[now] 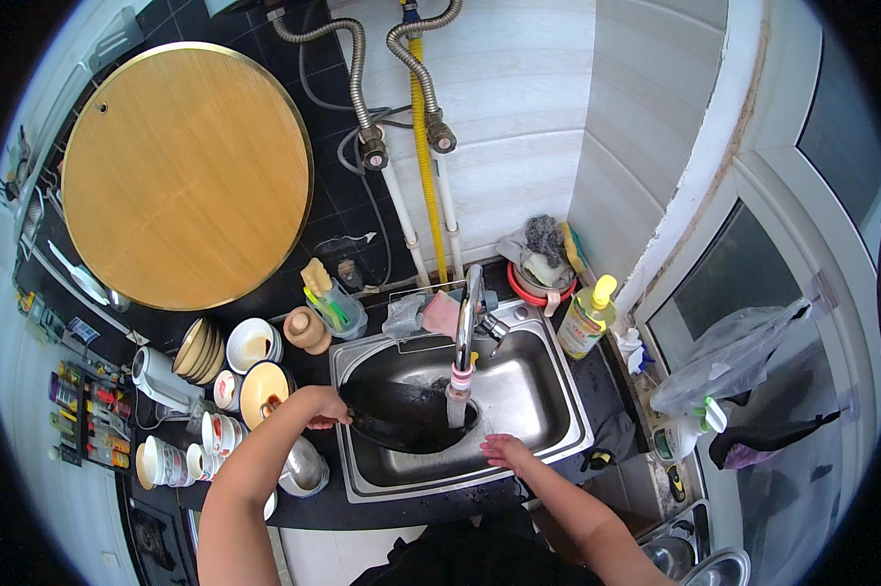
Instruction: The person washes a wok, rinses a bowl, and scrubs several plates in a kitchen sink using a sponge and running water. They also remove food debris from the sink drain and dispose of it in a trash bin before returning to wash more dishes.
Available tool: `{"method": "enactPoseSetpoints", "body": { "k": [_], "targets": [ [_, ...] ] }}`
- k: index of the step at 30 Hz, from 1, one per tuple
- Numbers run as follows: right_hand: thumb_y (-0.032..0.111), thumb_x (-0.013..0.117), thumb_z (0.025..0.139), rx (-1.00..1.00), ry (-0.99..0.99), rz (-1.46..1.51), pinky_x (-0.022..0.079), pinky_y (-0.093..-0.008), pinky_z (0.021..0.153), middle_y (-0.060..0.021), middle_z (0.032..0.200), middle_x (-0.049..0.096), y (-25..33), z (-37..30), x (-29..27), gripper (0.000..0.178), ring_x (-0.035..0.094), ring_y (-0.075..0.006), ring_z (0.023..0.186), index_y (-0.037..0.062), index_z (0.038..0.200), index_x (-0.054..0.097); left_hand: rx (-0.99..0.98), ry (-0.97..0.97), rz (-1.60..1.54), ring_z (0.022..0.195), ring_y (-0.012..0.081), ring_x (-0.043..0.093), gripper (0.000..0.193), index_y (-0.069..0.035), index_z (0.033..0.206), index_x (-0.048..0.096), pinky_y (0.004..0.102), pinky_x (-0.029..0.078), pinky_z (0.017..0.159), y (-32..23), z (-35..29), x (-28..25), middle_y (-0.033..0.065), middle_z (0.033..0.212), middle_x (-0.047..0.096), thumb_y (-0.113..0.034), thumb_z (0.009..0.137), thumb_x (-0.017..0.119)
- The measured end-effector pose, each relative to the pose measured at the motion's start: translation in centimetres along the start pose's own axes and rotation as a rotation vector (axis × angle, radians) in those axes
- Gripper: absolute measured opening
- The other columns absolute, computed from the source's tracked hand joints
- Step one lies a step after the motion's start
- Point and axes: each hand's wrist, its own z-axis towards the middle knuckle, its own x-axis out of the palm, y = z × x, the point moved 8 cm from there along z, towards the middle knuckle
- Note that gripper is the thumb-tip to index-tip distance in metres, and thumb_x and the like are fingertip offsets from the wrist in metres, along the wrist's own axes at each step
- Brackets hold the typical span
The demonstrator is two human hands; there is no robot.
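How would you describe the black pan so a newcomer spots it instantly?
Find the steel sink near the picture's middle, then its tall curved faucet. Under that, water runs into the black pan, which the left hand holds at its left end. It is the one big dark thing inside the shiny sink.

Looks like a home kitchen, judging by the steel sink [528,415] set into a dark counter [401,515], with a running tap [472,301] above and a black pan [387,418] inside. Has stacked bowls [198,354] to the left, a round wooden board [187,176] against dark tiles [331,207], and rows of small bottles [106,425].
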Motion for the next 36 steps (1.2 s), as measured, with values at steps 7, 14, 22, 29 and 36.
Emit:
{"method": "enactPoseSetpoints", "body": {
  "k": [7, 14, 22, 29, 36],
  "targets": [
    [0.022, 0.06, 0.083, -0.286, -0.063, 0.007, 0.044, -0.0274, 0.075, 0.0003, 0.11, 0.055, 3.4, -0.9, 2.3, 0.038, 0.051, -0.012, 0.096, 0.0148, 0.118, 0.047, -0.007, 0.321, -0.131, 0.05, 0.0127, 0.042, 0.039, -0.014, 0.068, 0.047, 0.0345, 0.039, 0.056, 0.7, -0.9, 3.9, -0.0039, 0.058, 0.044, -0.048, 0.085, 0.046],
    [0.019, 0.067, 0.077, -0.423, -0.17, -0.015, 0.04, -0.0251, 0.069, 0.0001, 0.111, 0.052, 5.0, -2.2, 0.9, 0.049, 0.05, -0.0094, 0.089, 0.0203, 0.123, 0.049, -0.026, 0.399, -0.092, 0.045, 0.0101, 0.039, 0.041, -0.014, 0.066, 0.045, 0.0258, 0.034, 0.043, -0.8, -1.3, 5.3, -0.0052, 0.053, 0.04, -0.052, 0.082, 0.053],
    [0.011, 0.06, 0.079, -0.455, -0.193, 0.008, 0.041, -0.0222, 0.066, 0.0002, 0.112, 0.052, 5.2, -3.0, -0.7, 0.05, 0.049, -0.0078, 0.087, 0.0234, 0.126, 0.048, 0.037, 0.361, 0.003, 0.044, 0.0114, 0.041, 0.04, -0.012, 0.066, 0.043, 0.0277, 0.035, 0.042, -3.5, -1.3, 4.7, -0.0022, 0.054, 0.04, -0.046, 0.08, 0.059],
    [0.006, 0.056, 0.079, -0.453, -0.183, 0.07, 0.041, -0.0217, 0.066, 0.0022, 0.108, 0.053, 5.4, -3.9, -1.3, 0.05, 0.049, -0.0061, 0.085, 0.0233, 0.126, 0.048, 0.096, 0.274, -0.04, 0.044, 0.0123, 0.04, 0.04, -0.011, 0.065, 0.044, 0.0274, 0.034, 0.041, -4.0, -2.0, 4.9, -0.0012, 0.054, 0.041, -0.045, 0.078, 0.062],
    [0.009, 0.054, 0.081, -0.397, -0.21, 0.106, 0.04, -0.0225, 0.068, 0.0045, 0.098, 0.055, 4.8, -4.3, -2.9, 0.035, 0.05, -0.0059, 0.081, 0.0181, 0.115, 0.058, 0.139, 0.136, -0.072, 0.043, 0.0135, 0.041, 0.041, -0.009, 0.059, 0.045, 0.0276, 0.034, 0.039, -4.0, -3.2, 4.9, 0.0005, 0.052, 0.042, -0.04, 0.075, 0.067]
  ]
}}
